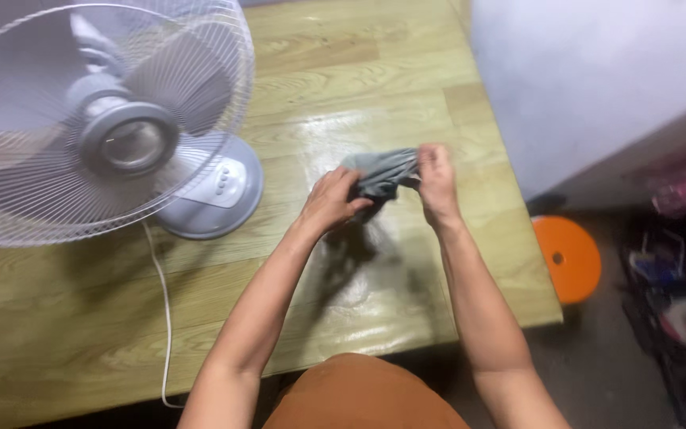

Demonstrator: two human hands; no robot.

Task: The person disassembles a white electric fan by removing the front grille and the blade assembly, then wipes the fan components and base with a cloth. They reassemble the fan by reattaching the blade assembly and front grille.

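Note:
A small grey cloth (pixel 383 170) is bunched up above the wooden table (pixel 343 71), near its middle right. My left hand (pixel 331 199) grips the cloth's lower left part, fingers curled around it. My right hand (pixel 437 179) pinches the cloth's right end from above. Both forearms reach in from the bottom of the view. The cloth hangs just above a shiny patch of the tabletop, with its shadow below it.
A white desk fan (pixel 113 135) with a round wire guard stands on the table's left, its cord (pixel 164 310) running to the near edge. An orange round stool (pixel 567 258) sits on the floor right of the table. Dark clutter (pixel 676 278) fills the far right.

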